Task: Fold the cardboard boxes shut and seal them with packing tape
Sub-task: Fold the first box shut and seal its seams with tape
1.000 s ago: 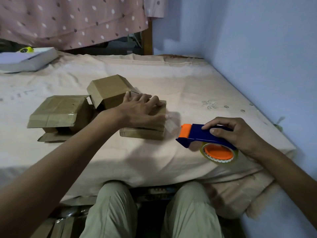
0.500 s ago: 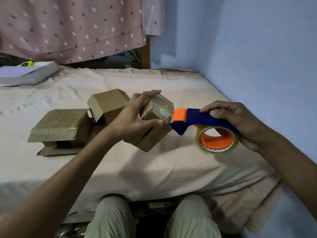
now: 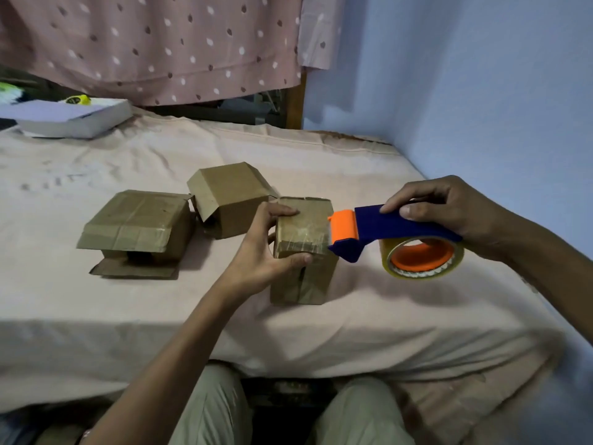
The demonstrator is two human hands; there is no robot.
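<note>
A small cardboard box (image 3: 305, 277) stands upright on the bed, taped across its top. My left hand (image 3: 260, 252) grips its upper left side, thumb on the front and fingers over the top. My right hand (image 3: 449, 213) holds a blue and orange tape dispenser (image 3: 378, 232) with a clear tape roll (image 3: 423, 258). The dispenser's orange nose touches the box's top right edge. Two more cardboard boxes lie to the left: a flat wide one (image 3: 138, 226) with loose flaps and a tilted one (image 3: 227, 200) behind it.
The bed's pink sheet (image 3: 369, 316) covers the work surface. A white box (image 3: 73, 118) lies at the far left. A blue wall (image 3: 481, 91) runs along the right and a dotted pink curtain (image 3: 160, 43) hangs behind. My knees are below the bed's front edge.
My left hand lifted the small box from lying flat, turned it and stood it upright. My right hand brought the dispenser up against the box's top edge.
</note>
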